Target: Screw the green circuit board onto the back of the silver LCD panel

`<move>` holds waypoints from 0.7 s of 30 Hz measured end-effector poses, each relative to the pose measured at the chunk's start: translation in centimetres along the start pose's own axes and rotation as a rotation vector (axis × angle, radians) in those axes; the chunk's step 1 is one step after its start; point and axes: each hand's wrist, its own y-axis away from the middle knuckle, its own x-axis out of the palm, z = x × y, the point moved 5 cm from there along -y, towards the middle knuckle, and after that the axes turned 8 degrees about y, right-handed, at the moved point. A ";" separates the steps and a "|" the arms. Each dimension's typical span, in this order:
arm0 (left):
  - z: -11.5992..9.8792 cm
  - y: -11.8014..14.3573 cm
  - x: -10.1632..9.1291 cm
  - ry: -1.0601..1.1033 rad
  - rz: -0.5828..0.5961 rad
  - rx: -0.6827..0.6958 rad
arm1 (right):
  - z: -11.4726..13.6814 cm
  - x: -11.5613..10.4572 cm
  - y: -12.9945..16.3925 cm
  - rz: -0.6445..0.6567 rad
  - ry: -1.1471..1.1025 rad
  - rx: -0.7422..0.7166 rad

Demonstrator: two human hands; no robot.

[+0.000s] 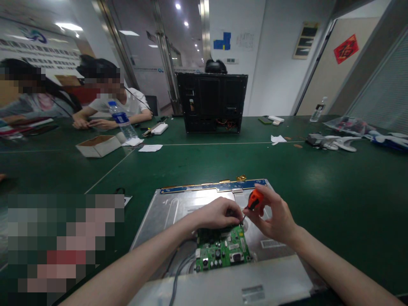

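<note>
My right hand [276,214] grips a short screwdriver [255,199] with an orange-red and black handle. Its thin shaft slants down to the far right corner of a green circuit board [222,250]. My left hand [219,212] is closed beside the screwdriver's tip, fingers curled at the board's far edge; what they pinch, if anything, is hidden. The board lies on the metal back of a flat display panel [191,199], and a grey cable [181,272] runs from its left side. Along the panel's far edge stretches a narrow blue circuit strip [204,187].
On the green table [344,204], a black monitor housing [212,102] stands upright at the back. An open cardboard box [99,145] and a water bottle [123,121] are at the left. White and grey parts [331,142] lie far right. Other people sit across at the left.
</note>
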 end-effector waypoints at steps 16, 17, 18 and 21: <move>0.1 0.0 0.0 -0.010 0.003 0.024 | 0.0 0.3 0.3 0.086 -0.087 0.027; 0.1 0.0 0.0 -0.011 0.001 0.022 | 0.0 0.3 0.3 0.086 -0.090 0.027; 0.0 0.0 0.0 -0.011 0.000 0.020 | 0.0 0.3 0.3 0.085 -0.091 0.027; -0.1 0.1 0.0 -0.011 0.000 0.012 | -0.1 0.4 0.3 0.074 -0.088 0.028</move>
